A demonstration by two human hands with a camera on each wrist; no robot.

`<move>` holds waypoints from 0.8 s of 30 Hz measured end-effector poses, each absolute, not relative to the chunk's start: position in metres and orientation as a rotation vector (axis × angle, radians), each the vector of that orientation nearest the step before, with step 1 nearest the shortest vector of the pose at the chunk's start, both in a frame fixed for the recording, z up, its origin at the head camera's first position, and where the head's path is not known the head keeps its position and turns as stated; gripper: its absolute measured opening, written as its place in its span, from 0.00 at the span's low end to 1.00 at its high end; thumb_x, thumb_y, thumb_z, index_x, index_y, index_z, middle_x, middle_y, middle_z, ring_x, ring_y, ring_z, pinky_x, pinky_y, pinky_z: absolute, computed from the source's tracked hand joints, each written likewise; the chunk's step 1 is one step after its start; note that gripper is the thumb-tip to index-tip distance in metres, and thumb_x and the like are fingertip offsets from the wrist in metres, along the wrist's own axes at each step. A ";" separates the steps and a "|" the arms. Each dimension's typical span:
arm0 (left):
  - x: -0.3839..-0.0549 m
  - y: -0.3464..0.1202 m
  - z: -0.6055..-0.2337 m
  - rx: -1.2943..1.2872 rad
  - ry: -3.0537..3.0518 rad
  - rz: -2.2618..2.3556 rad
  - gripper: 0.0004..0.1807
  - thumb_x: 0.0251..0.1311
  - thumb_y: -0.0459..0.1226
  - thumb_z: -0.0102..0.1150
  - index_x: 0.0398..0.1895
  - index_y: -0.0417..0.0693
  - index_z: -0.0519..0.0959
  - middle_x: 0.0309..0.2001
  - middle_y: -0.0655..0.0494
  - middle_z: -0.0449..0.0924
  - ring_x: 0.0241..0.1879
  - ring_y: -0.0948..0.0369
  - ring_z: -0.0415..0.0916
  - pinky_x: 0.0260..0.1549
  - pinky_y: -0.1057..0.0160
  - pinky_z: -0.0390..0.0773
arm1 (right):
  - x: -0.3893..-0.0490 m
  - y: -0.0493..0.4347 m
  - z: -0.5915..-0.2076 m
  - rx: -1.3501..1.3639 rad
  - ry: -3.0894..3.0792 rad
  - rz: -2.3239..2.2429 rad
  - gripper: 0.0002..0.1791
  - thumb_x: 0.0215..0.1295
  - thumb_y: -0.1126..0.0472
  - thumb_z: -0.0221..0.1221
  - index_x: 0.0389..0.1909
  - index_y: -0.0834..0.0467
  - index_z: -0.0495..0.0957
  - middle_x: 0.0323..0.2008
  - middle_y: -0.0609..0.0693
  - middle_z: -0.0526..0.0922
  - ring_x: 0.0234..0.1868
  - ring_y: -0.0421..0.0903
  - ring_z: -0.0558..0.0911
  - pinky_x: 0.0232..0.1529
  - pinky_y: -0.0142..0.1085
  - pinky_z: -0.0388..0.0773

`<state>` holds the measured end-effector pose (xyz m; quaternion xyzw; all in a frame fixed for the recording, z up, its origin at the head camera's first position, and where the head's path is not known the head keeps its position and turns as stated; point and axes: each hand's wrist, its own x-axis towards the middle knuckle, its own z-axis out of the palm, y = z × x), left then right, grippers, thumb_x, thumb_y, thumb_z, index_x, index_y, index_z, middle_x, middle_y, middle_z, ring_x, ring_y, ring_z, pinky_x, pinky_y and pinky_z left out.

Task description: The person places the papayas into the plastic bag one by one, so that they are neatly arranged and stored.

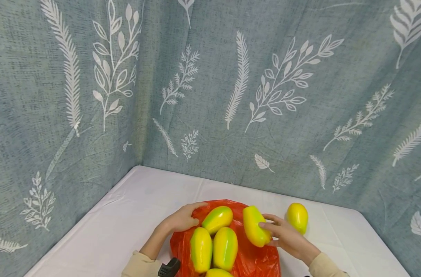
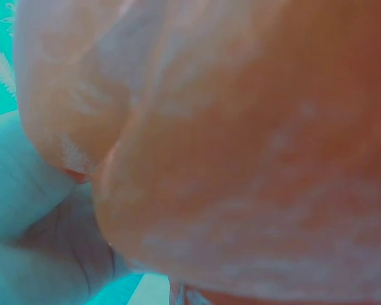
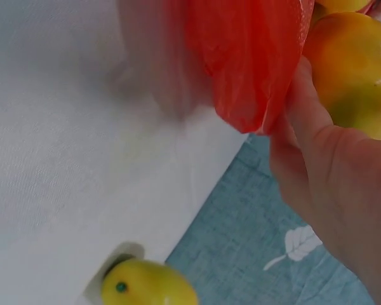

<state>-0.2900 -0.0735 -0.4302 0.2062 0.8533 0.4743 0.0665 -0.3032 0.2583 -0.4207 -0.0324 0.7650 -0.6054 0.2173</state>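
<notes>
A red plastic bag (image 1: 248, 261) lies spread on the table, with several yellow-green mangoes (image 1: 225, 248) grouped on its left half. My left hand (image 1: 182, 219) grips the bag's far left edge, thumb beside the farthest mango of that group. In the left wrist view the bag's thin film (image 2: 241, 190) fills most of the picture. Over the bag's right side, my right hand (image 1: 288, 236) holds another mango (image 1: 252, 227), which stands tilted, fingers and thumb on its right side. The right wrist view shows this mango (image 3: 362, 76) beside a hanging fold of the bag.
A single mango (image 1: 297, 217) lies on the white tablecloth (image 1: 141, 204) to the right, just beyond my right hand. Grey-green curtains (image 1: 203, 96) with white leaf prints stand close along the table's back and sides.
</notes>
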 end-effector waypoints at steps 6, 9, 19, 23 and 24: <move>-0.290 -0.074 -0.429 0.627 2.568 1.436 0.31 0.55 0.22 0.48 0.66 0.36 0.65 0.59 0.39 0.69 0.50 0.48 0.70 0.50 0.44 0.74 | -0.304 0.253 -0.423 -0.114 2.105 -1.654 0.44 0.62 0.48 0.61 0.68 0.68 0.53 0.58 0.63 0.67 0.47 0.52 0.76 0.48 0.47 0.78; -0.291 -0.074 -0.430 0.640 2.568 1.437 0.31 0.55 0.22 0.47 0.66 0.36 0.65 0.59 0.39 0.69 0.50 0.48 0.70 0.50 0.45 0.74 | -0.304 0.252 -0.425 -0.112 2.107 -1.641 0.44 0.62 0.48 0.61 0.68 0.69 0.53 0.58 0.63 0.68 0.47 0.52 0.76 0.48 0.47 0.78; -0.291 -0.074 -0.431 0.631 2.551 1.448 0.31 0.56 0.23 0.47 0.66 0.37 0.65 0.60 0.40 0.69 0.52 0.48 0.69 0.52 0.44 0.72 | -0.303 0.248 -0.427 -0.091 2.132 -1.623 0.42 0.63 0.49 0.60 0.67 0.69 0.54 0.57 0.63 0.69 0.47 0.52 0.76 0.48 0.48 0.77; -0.290 -0.074 -0.431 0.625 2.547 1.454 0.31 0.56 0.23 0.48 0.66 0.37 0.65 0.59 0.40 0.69 0.50 0.49 0.70 0.50 0.45 0.74 | -0.302 0.246 -0.428 -0.108 2.124 -1.616 0.42 0.63 0.49 0.60 0.67 0.70 0.54 0.57 0.63 0.69 0.47 0.52 0.76 0.48 0.48 0.77; -0.289 -0.074 -0.431 0.622 2.546 1.455 0.31 0.56 0.23 0.48 0.66 0.37 0.65 0.59 0.40 0.69 0.50 0.49 0.70 0.49 0.45 0.75 | -0.301 0.245 -0.428 -0.105 2.125 -1.614 0.42 0.63 0.49 0.60 0.67 0.70 0.54 0.57 0.63 0.69 0.47 0.52 0.76 0.48 0.48 0.77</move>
